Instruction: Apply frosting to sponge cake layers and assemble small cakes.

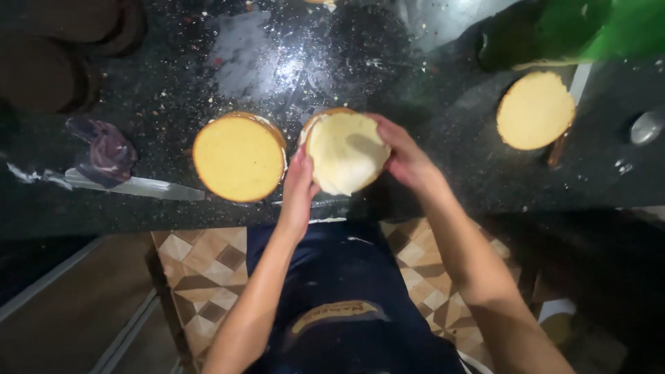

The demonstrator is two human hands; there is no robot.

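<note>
I hold a round pale sponge cake layer (345, 152) covered with a sheet of whitish paper, lifted at the front edge of a dark speckled counter (277, 62). My left hand (299, 185) grips its left rim. My right hand (404, 156) grips its right rim. A second round yellow cake layer (239, 156) lies flat on the counter just left of it. A third yellow layer (535, 111) rests at the right.
A long knife (131, 185) lies at the left, next to a crumpled purple plastic bag (104, 149). Dark round cakes (55, 48) are stacked at the far left. A green object (589, 28) sits at the top right. Crumbs dot the counter; patterned floor tiles (201, 270) lie below.
</note>
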